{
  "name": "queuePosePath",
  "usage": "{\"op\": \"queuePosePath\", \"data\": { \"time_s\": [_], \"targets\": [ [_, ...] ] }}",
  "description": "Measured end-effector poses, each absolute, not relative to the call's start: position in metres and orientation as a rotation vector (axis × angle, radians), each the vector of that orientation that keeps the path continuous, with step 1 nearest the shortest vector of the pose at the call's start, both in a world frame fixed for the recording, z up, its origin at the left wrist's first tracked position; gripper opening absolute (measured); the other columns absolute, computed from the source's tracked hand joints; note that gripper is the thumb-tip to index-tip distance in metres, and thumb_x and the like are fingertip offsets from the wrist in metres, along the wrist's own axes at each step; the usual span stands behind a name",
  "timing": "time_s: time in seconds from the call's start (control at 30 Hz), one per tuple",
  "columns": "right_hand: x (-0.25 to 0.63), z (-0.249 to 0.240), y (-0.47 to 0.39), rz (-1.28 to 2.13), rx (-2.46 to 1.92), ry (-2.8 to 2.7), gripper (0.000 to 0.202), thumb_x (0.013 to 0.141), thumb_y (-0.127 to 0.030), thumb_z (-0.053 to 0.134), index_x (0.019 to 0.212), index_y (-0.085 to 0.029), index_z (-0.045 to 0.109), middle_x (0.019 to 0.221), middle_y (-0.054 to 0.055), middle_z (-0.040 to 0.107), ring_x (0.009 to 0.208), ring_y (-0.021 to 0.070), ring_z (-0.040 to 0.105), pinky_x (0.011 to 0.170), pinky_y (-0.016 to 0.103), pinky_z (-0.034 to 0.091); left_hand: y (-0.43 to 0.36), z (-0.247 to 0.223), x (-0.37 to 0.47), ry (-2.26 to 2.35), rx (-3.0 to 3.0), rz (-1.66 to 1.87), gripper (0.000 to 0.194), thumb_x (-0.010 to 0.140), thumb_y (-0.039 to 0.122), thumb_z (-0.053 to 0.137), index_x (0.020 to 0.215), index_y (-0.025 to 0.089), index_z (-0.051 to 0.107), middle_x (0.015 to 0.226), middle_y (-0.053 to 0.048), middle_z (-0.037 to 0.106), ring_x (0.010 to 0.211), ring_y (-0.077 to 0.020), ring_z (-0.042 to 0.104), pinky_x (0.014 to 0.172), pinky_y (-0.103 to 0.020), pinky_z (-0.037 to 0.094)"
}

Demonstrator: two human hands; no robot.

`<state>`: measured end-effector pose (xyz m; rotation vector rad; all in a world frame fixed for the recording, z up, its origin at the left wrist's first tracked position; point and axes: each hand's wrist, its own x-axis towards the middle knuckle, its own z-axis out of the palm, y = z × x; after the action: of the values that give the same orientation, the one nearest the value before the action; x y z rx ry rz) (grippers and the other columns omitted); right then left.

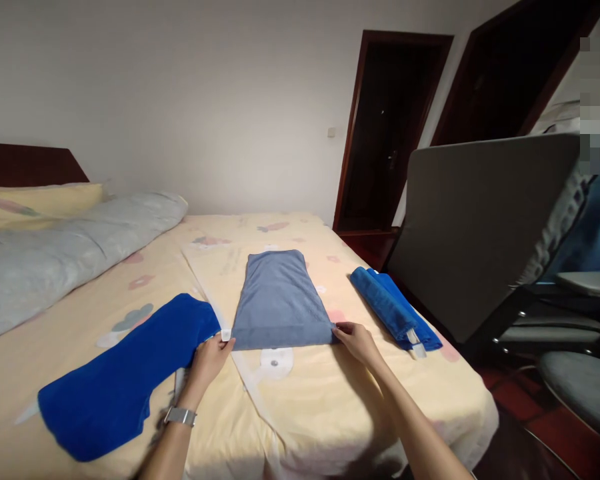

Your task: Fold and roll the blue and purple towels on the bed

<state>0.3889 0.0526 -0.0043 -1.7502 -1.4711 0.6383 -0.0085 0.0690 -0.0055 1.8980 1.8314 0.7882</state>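
Note:
A grey-blue towel (283, 293) lies flat on the bed, its near edge folded over in a narrow band. My left hand (211, 360) pinches the near left corner, beside a small white tag. At the near right corner, my right hand (356, 341) grips the same towel between thumb and fingers. A bright blue cloth (125, 380) is spread to the left, partly behind my left hand. On the right lies a rolled blue towel (385, 303) with white tags, resting on a flat blue cloth (427, 333).
The bed (390, 407) has a patterned yellow sheet. A grey quilt (80, 240) and yellow pillow (45, 203) are at the left. Beyond the bed's right edge stand a large grey panel (475, 227) and a chair seat (580, 380). A dark door (387, 133) is behind.

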Motion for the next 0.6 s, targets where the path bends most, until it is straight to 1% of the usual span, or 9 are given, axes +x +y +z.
{"op": "queuePosePath", "data": {
  "time_s": [0.07,0.13,0.17,0.23,0.3,0.37,0.47,0.53,0.6],
  "targets": [
    [0.387,-0.001,0.056,0.627,-1.781,-1.489,0.024,0.084,-0.031,0.06,0.096,-0.018,0.076,0.099,0.01,0.078,0.098,0.0273,0.072,0.084,0.032,0.053,0.07,-0.002,-0.006,1.844,1.889,0.771,0.029,0.086,0.043,0.055,0.091,0.019,0.071,0.094,-0.015,0.08,0.096,-0.03,0.073,0.076,-0.031,0.048],
    [0.386,0.002,0.058,0.605,-1.82,-1.495,0.02,0.081,-0.026,0.059,0.087,-0.02,0.077,0.095,0.009,0.078,0.097,0.0289,0.071,0.081,0.033,0.051,0.071,0.001,-0.005,1.852,1.865,0.769,0.03,0.085,0.045,0.057,0.087,0.018,0.07,0.092,-0.015,0.08,0.094,-0.0315,0.073,0.074,-0.032,0.048],
    [0.385,0.003,0.06,0.599,-1.841,-1.491,0.019,0.08,-0.025,0.059,0.084,-0.02,0.077,0.092,0.009,0.078,0.096,0.0297,0.071,0.079,0.034,0.051,0.072,0.001,-0.004,1.853,1.847,0.77,0.032,0.084,0.047,0.057,0.084,0.018,0.07,0.089,-0.015,0.08,0.091,-0.0316,0.074,0.072,-0.032,0.049],
    [0.384,0.004,0.061,0.604,-1.87,-1.481,0.02,0.081,-0.03,0.059,0.079,-0.021,0.077,0.086,0.008,0.078,0.091,0.0301,0.072,0.074,0.033,0.05,0.076,0.0,-0.003,1.846,1.795,0.771,0.036,0.083,0.052,0.056,0.082,0.018,0.069,0.079,-0.012,0.079,0.08,-0.0295,0.075,0.065,-0.03,0.049],
    [0.384,0.004,0.06,0.624,-1.878,-1.469,0.025,0.082,-0.038,0.059,0.077,-0.021,0.075,0.082,0.007,0.078,0.086,0.0287,0.072,0.07,0.031,0.049,0.08,-0.003,-0.004,1.83,1.727,0.776,0.039,0.083,0.055,0.054,0.084,0.018,0.068,0.072,-0.008,0.078,0.07,-0.0261,0.074,0.059,-0.028,0.05],
    [0.382,0.002,0.059,0.644,-1.876,-1.452,0.027,0.082,-0.045,0.06,0.076,-0.022,0.073,0.08,0.007,0.078,0.083,0.0267,0.072,0.066,0.029,0.048,0.084,-0.008,-0.005,1.812,1.663,0.792,0.041,0.083,0.055,0.054,0.089,0.017,0.067,0.074,-0.007,0.078,0.067,-0.024,0.074,0.058,-0.027,0.052],
    [0.378,-0.002,0.059,0.678,-1.875,-1.403,0.02,0.08,-0.04,0.062,0.075,-0.021,0.067,0.074,0.006,0.076,0.075,0.0234,0.072,0.059,0.026,0.048,0.088,-0.014,-0.007,1.789,1.609,0.838,0.041,0.082,0.054,0.055,0.092,0.016,0.066,0.081,-0.007,0.078,0.071,-0.0237,0.075,0.061,-0.027,0.053],
    [0.377,-0.007,0.06,0.715,-1.858,-1.366,0.016,0.081,-0.035,0.06,0.076,-0.02,0.063,0.067,0.005,0.074,0.064,0.0205,0.071,0.054,0.024,0.047,0.088,-0.015,-0.007,1.782,1.592,0.875,0.039,0.081,0.053,0.056,0.091,0.015,0.065,0.081,-0.006,0.078,0.072,-0.024,0.075,0.062,-0.027,0.053],
    [0.376,-0.011,0.06,0.752,-1.815,-1.34,0.016,0.084,-0.034,0.057,0.077,-0.02,0.06,0.066,0.004,0.074,0.056,0.0181,0.069,0.052,0.024,0.048,0.084,-0.014,-0.007,1.785,1.582,0.914,0.037,0.081,0.052,0.057,0.086,0.016,0.064,0.077,-0.005,0.077,0.071,-0.0246,0.075,0.063,-0.028,0.053]
  ]
}}
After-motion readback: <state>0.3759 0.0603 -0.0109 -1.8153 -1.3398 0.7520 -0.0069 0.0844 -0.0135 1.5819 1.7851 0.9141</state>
